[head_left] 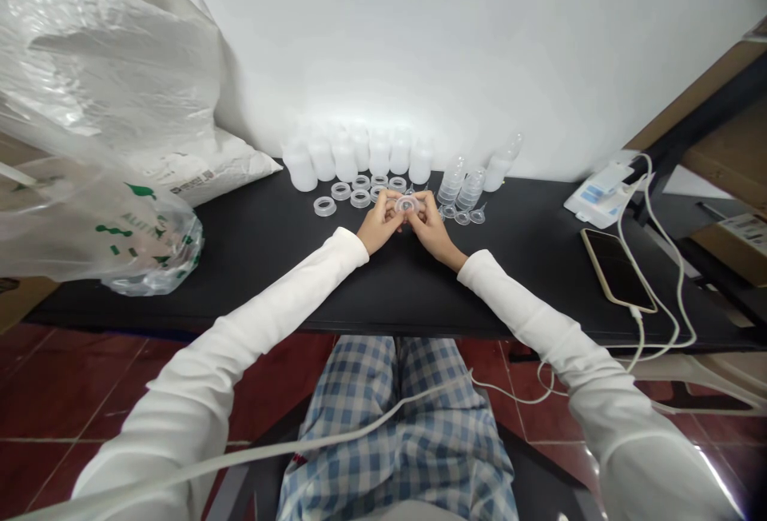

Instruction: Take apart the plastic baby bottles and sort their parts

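My left hand (379, 225) and my right hand (430, 224) meet over the black table (257, 249), both pinching one small clear plastic ring piece (406, 204) between the fingertips. Just behind them lie several translucent screw rings (359, 190). A row of several white plastic bottles (353, 155) stands along the wall. To the right of my hands are stacks of clear caps (460, 184) lying on their sides and a few small clear teat-like pieces (468, 217).
Large plastic bags (101, 145) fill the left end of the table. A phone (617, 269) lies at the right with a white cable (665, 265) running to a white box (599, 189). Another cable crosses my lap. Red floor tiles lie below.
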